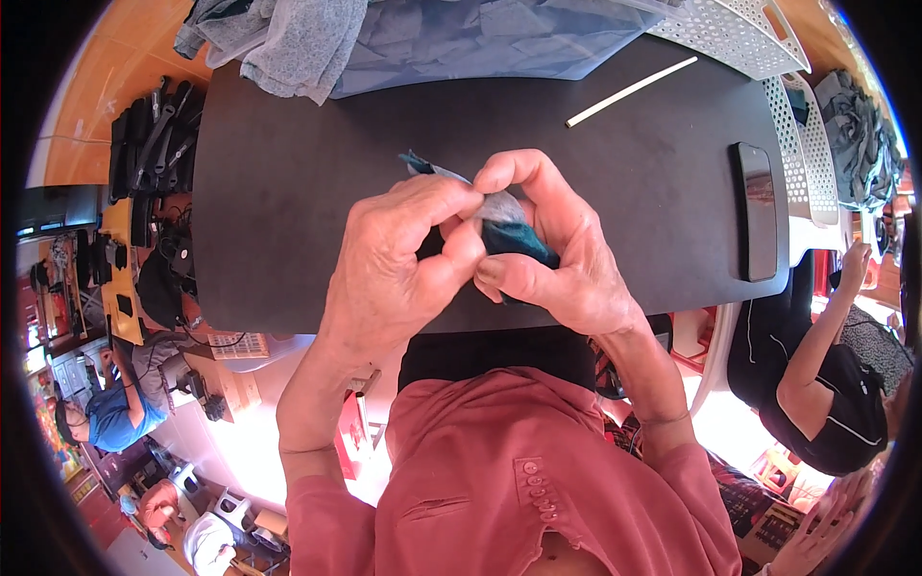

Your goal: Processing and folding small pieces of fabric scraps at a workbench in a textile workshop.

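Together, both hands are pinching a small cloth piece above the worktop (288, 173).
Left hand (399, 259) and right hand (552, 250) are gripping the teal-and-grey fabric scrap (514, 235) at centre; it is likely slipping if either thumb loosens; phone (756, 211) is lying at three o'clock.

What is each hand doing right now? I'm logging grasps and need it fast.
Left hand: closed, pinching the small teal and grey fabric piece.
Right hand: closed on the same fabric piece.

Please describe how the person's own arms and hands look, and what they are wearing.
Both forearms are bare. The left hand and right hand wear no gloves, and no rings or watch are visible. Short salmon-pink sleeves end above the elbows. They belong to a shirt with a row of matching buttons.
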A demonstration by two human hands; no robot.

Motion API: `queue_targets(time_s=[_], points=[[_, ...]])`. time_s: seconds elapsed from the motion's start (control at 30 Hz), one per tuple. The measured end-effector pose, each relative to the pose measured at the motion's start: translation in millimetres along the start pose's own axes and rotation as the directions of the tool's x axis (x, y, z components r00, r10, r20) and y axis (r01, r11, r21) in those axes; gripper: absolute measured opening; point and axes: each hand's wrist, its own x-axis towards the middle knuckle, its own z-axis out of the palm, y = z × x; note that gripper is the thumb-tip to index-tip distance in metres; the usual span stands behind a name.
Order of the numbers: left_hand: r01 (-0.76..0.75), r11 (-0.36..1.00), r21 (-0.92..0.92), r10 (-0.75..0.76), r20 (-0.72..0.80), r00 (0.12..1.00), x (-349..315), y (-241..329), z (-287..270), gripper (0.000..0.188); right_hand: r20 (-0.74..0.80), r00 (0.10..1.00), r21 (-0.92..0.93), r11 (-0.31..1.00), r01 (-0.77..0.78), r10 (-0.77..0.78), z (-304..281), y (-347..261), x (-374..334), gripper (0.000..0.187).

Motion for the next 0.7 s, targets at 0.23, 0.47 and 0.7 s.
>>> queue_targets(time_s=[0.23,0.47,0.7], points=[[-0.017,0.998,-0.055,0.012,-0.089,0.996,-7.4,-11.3,11.3,0.015,-0.176,0.958,0.282,0.944,-0.172,0.227,-3.2,-6.7,-5.0,0.046],[0.036,0.999,-0.03,-0.038,-0.048,0.998,-10.5,-16.7,14.5,0.012,-0.178,0.932,0.073,0.948,-0.309,0.317,-15.8,-12.3,-3.6,0.024],[0.1,0.993,-0.066,-0.106,-0.092,0.99,-3.4,-19.9,3.1,0.009,-0.101,0.981,-0.017,0.986,-0.167,0.164,-13.1,-14.8,-0.8,0.023]])
